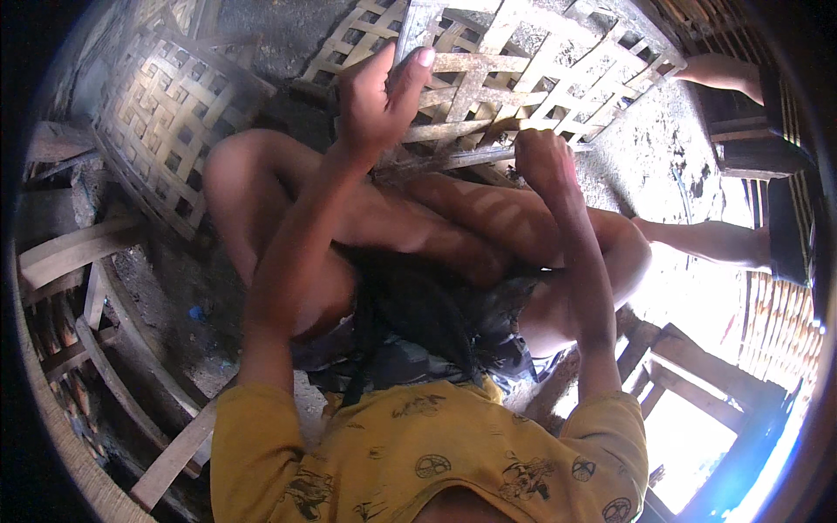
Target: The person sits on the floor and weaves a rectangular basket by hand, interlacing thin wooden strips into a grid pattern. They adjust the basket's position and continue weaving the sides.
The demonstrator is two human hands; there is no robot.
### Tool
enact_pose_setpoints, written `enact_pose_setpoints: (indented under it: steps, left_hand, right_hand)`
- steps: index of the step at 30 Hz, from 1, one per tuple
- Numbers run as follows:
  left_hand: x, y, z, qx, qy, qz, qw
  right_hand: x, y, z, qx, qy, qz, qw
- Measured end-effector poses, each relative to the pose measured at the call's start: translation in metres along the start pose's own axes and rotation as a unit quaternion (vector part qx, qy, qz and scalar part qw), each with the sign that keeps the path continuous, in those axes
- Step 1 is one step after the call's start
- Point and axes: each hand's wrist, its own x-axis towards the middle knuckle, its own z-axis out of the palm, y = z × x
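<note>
A woven panel (488,83) of flat bamboo-like strips in a wooden frame stands tilted before my crossed legs. My left hand (375,109) is closed round the upright bar at its left side, thumb pointing up. Near the panel's lower edge, my right hand (545,159) makes a fist with its knuckles against the strips. A short brownish end shows beside that fist, but what the fingers hold is hidden. The panel's lower bar runs just above my shins (462,209).
A second woven panel (166,122) leans at the left. Slatted wooden framework (113,349) stands at lower left, and a wooden frame (697,375) at lower right. Another person's bare legs (706,241) reach in from the right. A small blue scrap (196,312) lies on the ground.
</note>
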Motion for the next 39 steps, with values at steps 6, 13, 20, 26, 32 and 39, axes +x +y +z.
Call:
enact_pose_setpoints:
  steps: [6, 13, 20, 26, 32, 39]
  left_hand:
    - [0.001, 0.010, 0.013, -0.034, 0.012, 0.011, 0.999]
    - [0.006, 0.020, 0.012, -0.204, -0.040, -0.046, 0.977]
    - [0.031, 0.055, -0.015, -0.170, 0.015, 0.015, 0.985]
    - [0.026, 0.046, -0.020, 0.156, -0.055, 0.312, 0.936]
    - [-0.030, 0.027, 0.027, 0.337, -0.229, 0.289, 0.866]
    - [-0.096, 0.000, 0.064, 0.407, -0.361, 0.221, 0.809]
  right_hand:
    - [0.014, 0.033, -0.028, 0.037, -0.175, -0.084, 0.980]
    - [-0.002, 0.061, -0.048, 0.171, -0.013, 0.001, 0.985]
    - [-0.010, 0.072, -0.069, 0.223, 0.110, 0.089, 0.964]
    - [-0.005, 0.108, -0.061, 0.271, 0.278, 0.034, 0.921]
    - [-0.024, 0.148, -0.089, 0.355, 0.424, 0.213, 0.806]
    - [0.008, 0.095, -0.047, 0.347, 0.336, 0.075, 0.872]
